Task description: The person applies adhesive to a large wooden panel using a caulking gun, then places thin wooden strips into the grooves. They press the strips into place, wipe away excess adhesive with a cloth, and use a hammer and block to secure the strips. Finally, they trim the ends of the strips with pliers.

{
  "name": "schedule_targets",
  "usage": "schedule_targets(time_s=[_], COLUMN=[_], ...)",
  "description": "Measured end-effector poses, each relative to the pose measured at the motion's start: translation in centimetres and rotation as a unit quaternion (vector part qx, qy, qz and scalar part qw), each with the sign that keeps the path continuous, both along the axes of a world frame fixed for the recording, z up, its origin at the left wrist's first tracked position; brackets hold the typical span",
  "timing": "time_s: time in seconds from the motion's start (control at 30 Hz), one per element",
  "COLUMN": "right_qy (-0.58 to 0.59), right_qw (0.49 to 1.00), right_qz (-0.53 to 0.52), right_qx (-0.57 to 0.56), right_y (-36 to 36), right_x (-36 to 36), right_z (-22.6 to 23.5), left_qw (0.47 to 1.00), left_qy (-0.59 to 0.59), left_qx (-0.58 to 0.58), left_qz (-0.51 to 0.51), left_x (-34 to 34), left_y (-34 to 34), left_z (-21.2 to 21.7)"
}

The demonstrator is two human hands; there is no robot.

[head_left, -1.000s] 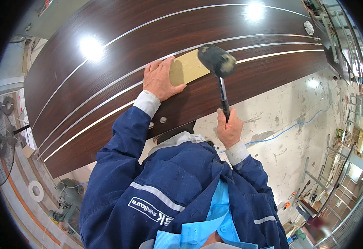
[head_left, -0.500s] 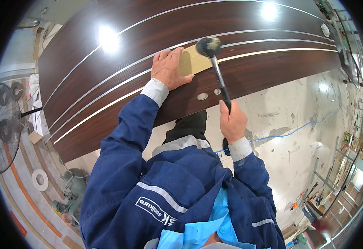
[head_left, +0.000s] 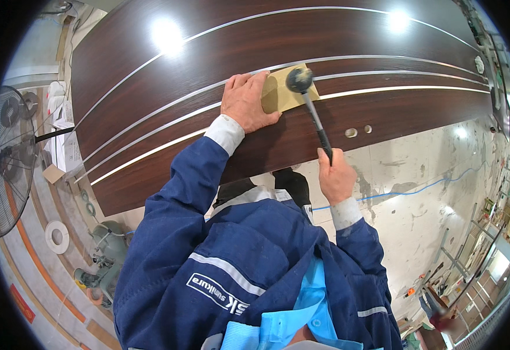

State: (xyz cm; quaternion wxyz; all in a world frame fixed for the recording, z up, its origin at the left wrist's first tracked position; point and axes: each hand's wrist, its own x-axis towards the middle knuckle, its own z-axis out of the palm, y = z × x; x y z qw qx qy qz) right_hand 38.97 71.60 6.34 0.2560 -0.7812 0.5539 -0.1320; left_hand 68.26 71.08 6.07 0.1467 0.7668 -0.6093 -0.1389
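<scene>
A dark brown wood-grain door panel (head_left: 208, 169) lies before me, with thin silvery strips (head_left: 167, 144) inlaid along its length. Across the strips nearest me rests a flat tan block (head_left: 277, 93). My left hand (head_left: 246, 102) grips that block by its left end, thumb at the near edge and fingers over the far side. In my right hand (head_left: 338, 175) is a mallet (head_left: 316, 119), held by its black grip. Its dark round head, scuffed pale on top, is over the block's right part; whether they touch, I cannot tell.
Two oval holes (head_left: 351, 133) pierce the panel near its front edge. A standing fan (head_left: 13, 160) is at the left, with a grey-green machine (head_left: 109, 245) below it. A blue hose (head_left: 407, 191) crosses the stained floor at right, and racks with clutter line the far right.
My left hand and the block have shifted left along the panel, farther from the oval holes. The mallet has moved left along with them, its head still over the block.
</scene>
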Motion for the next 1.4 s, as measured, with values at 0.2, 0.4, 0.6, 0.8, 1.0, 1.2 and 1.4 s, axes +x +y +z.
schedule_targets(time_s=[0.2, 0.4, 0.6, 0.8, 1.0, 1.2, 1.4], right_qy=[0.0, -0.084, -0.058, 0.042, -0.079, -0.107, -0.042], right_qw=[1.0, 0.995, 0.996, 0.994, 0.992, 0.984, 0.986], right_qz=[0.014, 0.027, 0.061, 0.104, 0.097, 0.146, 0.16], right_qx=[0.0, -0.039, -0.02, -0.002, 0.028, -0.004, 0.004], right_y=[6.2, 11.0, 13.3, 15.7, 18.6, 20.9, 23.5], right_x=[5.4, 9.1, 12.7, 16.2, 19.2, 22.4, 25.5], right_z=[0.3, 1.0, 0.9, 1.3, 2.2, 2.0, 1.5], left_qw=[0.999, 0.999, 0.999, 0.999, 0.999, 0.999, 0.998], left_qy=[0.017, 0.014, 0.005, 0.01, -0.002, -0.017, -0.035], left_qx=[-0.033, -0.038, -0.033, -0.039, -0.035, -0.02, -0.026], left_qz=[-0.015, 0.001, 0.014, 0.012, 0.016, 0.023, 0.04], left_x=[6.8, 11.9, 15.6, 19.1, 22.2, 25.0, 27.9], left_y=[6.6, 13.1, 17.5, 21.0, 24.6, 28.4, 32.8], left_z=[-0.3, -0.2, 0.0, 0.1, 0.4, 0.2, 0.1])
